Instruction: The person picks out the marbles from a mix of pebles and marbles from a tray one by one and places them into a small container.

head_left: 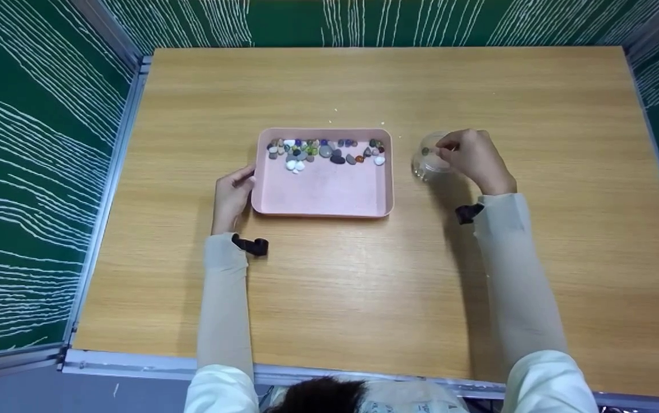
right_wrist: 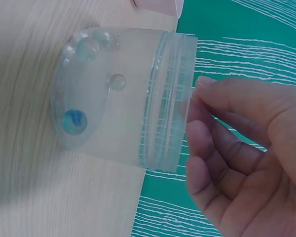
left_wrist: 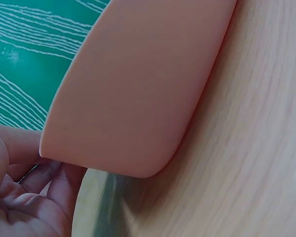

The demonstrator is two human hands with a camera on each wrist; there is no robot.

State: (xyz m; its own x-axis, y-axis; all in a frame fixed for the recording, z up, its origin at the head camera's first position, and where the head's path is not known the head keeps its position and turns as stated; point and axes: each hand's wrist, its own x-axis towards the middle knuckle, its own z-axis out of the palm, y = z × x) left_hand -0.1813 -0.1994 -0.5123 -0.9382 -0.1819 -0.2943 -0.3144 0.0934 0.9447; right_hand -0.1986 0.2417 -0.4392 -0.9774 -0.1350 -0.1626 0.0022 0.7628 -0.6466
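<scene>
R hand [head_left: 478,160]: here we are, R of tray, fingers bent, thumb + forefinger tips close tog. right at the jar's mouth. Anything pinched betw. them? Can't tell, tips part hidden.
L hand [head_left: 233,195]: on tray's L side, fingers bent, gripping the edge.
Tray [head_left: 323,192]: pink, flat on table [head_left: 335,287], long axis running L–R, sitting betw. the two hands; L touches it, R is apart.
Jar [right_wrist: 123,108]: clear, open-topped, upright; just R of tray w/ a gap, approx. level w/ its far half. Key line, this: mouth right at the R fingertips, so R is the near hand, L is way over across the tray.
Marbles [right_wrist: 75,122]: inside jar, low down; a few clear, one w/ blue in it.
Stones [head_left: 338,160]: in tray, strung along its far side, white, grey, dark + coloured, some bunched tog. toward its L end.
Specks [head_left: 382,123]: tiny, white, on table just beyond tray.
Boards [head_left: 19,189]: green w/ white lines, beyond tray and off to both sides.
</scene>
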